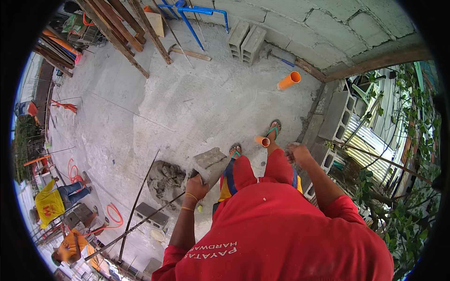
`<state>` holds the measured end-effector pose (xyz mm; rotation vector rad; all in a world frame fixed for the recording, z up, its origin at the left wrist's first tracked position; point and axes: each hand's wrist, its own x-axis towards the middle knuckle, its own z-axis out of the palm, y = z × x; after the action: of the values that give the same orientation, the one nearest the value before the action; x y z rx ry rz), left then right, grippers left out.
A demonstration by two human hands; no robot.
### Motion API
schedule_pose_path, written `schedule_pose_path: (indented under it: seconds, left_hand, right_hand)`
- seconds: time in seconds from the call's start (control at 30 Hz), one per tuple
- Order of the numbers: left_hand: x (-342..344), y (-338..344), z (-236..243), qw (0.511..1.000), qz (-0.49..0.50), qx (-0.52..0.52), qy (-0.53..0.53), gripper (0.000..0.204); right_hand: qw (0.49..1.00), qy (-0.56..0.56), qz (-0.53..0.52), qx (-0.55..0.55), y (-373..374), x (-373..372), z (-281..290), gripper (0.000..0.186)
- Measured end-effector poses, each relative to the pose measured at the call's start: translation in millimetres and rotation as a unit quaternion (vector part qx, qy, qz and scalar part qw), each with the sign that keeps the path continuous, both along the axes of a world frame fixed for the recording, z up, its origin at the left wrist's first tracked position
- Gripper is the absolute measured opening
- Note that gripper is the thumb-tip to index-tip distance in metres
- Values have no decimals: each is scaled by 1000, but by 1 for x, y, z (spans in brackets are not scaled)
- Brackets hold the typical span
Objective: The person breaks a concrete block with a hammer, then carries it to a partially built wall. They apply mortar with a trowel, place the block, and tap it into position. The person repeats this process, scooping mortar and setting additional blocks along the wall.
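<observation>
On a raw concrete slab (197, 98) high above the street, I stand in flip-flops gripping a grey concrete block (209, 164) in my left hand (196, 187).

Largest first: the slab runs to an open edge at lower left, where two people in yellow work far below, so a dropped block or a stumble near that edge could hurt them or me. Hollow blocks (335, 117) are stacked along the slab's right edge, beside my right hand (298, 152), which is loosely curled and, as far as I can tell, holds nothing. The block hangs just above my left foot (235, 151), fingers closed over one end only; I judge that a slip would land on bare toes. Beside it lies a mound of wet mortar (165, 180). Thin steel rods (136, 206) cross near the edge, and a short orange pipe piece (262, 141) lies between my feet: both could trip me.
</observation>
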<state>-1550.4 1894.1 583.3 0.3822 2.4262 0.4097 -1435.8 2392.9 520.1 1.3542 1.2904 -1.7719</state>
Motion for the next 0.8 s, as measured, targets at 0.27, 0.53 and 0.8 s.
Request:
schedule_pose_path:
  seconds: [0.27,0.53,0.8]
  left_hand:
    - [-121,246,143,982,-179,68,5,30]
    - [-186,503,249,800,-579,145,60,20]
    - [-239,644,293,626,-742,226,86,20]
  right_hand:
    - [888,-3,-16,-460,29,-108,-7,75]
    - [684,145,-315,-642,120,-86,40,72]
    - [676,345,-428,-490,202,-116,97,58]
